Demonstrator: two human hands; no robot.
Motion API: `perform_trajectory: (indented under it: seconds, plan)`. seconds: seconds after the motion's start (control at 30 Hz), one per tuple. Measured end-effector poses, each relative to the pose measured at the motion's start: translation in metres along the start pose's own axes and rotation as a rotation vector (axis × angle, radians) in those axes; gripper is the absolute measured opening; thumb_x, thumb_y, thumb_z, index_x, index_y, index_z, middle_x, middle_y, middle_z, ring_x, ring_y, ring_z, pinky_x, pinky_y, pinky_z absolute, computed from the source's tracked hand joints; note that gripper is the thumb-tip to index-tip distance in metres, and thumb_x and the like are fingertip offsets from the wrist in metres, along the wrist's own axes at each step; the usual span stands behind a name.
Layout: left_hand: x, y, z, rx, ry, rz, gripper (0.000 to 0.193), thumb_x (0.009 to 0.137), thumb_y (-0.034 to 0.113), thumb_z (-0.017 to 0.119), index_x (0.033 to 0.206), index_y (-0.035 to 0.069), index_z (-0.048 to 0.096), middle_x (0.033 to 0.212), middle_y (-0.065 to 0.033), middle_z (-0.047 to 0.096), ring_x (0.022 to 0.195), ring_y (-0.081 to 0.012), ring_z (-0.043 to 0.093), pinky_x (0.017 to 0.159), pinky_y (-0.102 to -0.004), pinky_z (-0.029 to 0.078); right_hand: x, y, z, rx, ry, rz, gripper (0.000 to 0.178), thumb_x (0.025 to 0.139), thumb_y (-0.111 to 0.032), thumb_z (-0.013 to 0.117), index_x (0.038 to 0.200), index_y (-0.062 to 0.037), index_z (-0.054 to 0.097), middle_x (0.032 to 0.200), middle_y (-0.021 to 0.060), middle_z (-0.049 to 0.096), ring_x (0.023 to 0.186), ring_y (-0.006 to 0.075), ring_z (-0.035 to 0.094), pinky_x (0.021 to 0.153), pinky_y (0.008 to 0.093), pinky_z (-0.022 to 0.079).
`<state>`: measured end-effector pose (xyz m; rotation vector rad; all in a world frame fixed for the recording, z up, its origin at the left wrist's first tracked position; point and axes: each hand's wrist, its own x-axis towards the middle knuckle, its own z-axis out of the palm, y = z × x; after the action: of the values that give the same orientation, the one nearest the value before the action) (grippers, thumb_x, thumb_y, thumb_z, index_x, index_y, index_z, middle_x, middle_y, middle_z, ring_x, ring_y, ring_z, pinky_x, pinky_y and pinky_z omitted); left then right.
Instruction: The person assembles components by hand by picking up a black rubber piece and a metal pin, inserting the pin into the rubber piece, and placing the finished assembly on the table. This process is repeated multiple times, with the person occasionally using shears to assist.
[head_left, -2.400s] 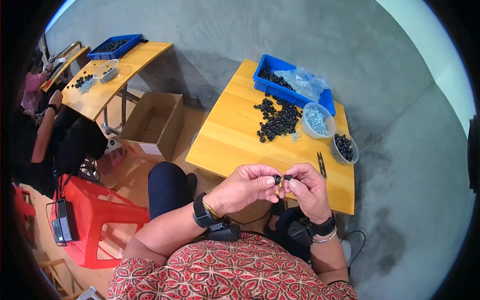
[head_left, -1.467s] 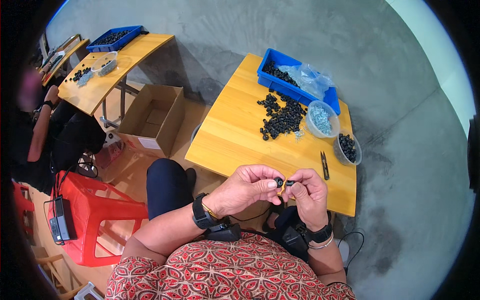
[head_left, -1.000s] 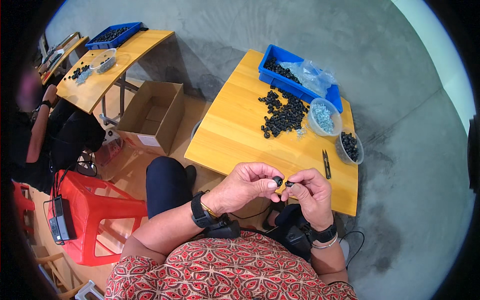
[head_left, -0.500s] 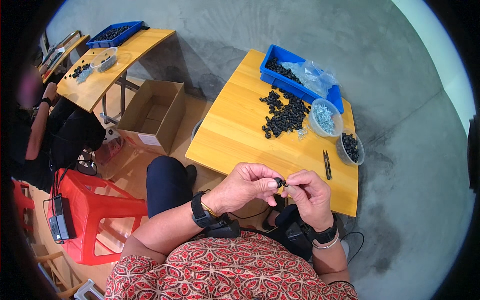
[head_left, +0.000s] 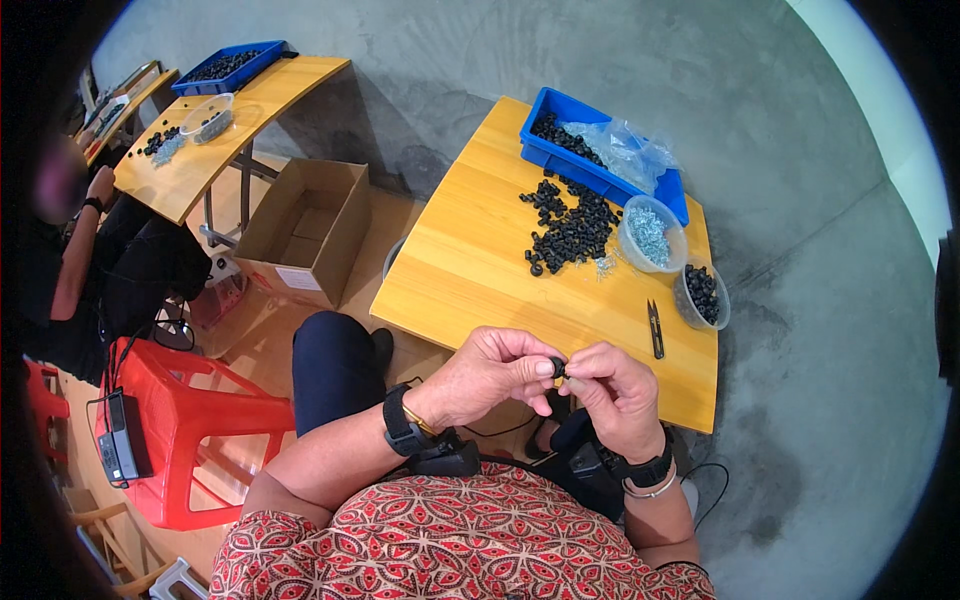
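Just over the near edge of the wooden table (head_left: 440, 260), my left hand (head_left: 500, 368) pinches a small black round piece (head_left: 557, 367) between thumb and fingers. My right hand (head_left: 622, 395) meets it from the other side, its thumb and index fingertip pressed together against the piece. Whatever those right fingertips hold is too small and covered to make out. Beyond my hands lies a loose pile of similar black pieces (head_left: 575, 230), with a few thin silvery bits at its near side.
A blue tray (head_left: 610, 182) holds black pieces and a clear plastic bag. Nearby stand a tub of silvery pieces (head_left: 650, 238), a tub of black pieces (head_left: 702, 297) and thread snips (head_left: 655, 328). Leftward are a cardboard box (head_left: 305, 235), a red stool (head_left: 185, 400) and a person at another table.
My right fingertips have shifted slightly left, closing the small gap to the black piece. My left hand stays nearly still, keeping its pinch.
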<state>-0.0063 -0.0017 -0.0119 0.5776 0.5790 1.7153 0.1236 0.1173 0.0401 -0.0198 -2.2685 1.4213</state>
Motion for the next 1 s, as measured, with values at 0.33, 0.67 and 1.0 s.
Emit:
perform_trajectory:
  seconds: [0.33,0.67,1.0]
  plan:
    - [0.0002,-0.0027,0.0003,0.036,0.035,-0.011,0.018,0.084,0.008,0.056,0.097,-0.003,0.058,0.084,-0.01,0.061,0.069,-0.014,0.06,0.062,-0.0289,0.055,-0.0017,0.0056,0.0004,0.074,-0.011,0.076,0.006,0.08,0.002,0.057,0.086,0.0005,0.054,0.078,0.0066,0.056,0.067,0.0114,0.056,0.059,0.0216,0.045]
    - [-0.0022,0.0017,-0.0008,0.036,-0.05,-0.112,0.017,0.085,0.01,0.055,0.097,-0.002,0.056,0.084,-0.0086,0.06,0.061,-0.0131,0.058,0.057,-0.0244,0.051,-0.0046,0.0046,-0.0006,0.03,-0.058,0.111,0.011,0.079,0.005,0.055,0.086,-0.0005,0.049,0.08,0.0061,0.05,0.063,0.011,0.053,0.056,0.0216,0.044]
    - [-0.001,-0.0012,-0.0012,-0.013,-0.019,-0.104,0.017,0.086,0.014,0.055,0.091,-0.002,0.058,0.078,-0.0065,0.059,0.064,-0.0103,0.055,0.055,-0.0228,0.049,-0.0039,-0.004,0.0052,-0.125,-0.044,0.067,0.015,0.075,0.007,0.056,0.081,-0.0012,0.046,0.077,0.0091,0.049,0.062,0.0175,0.053,0.054,0.0261,0.043]
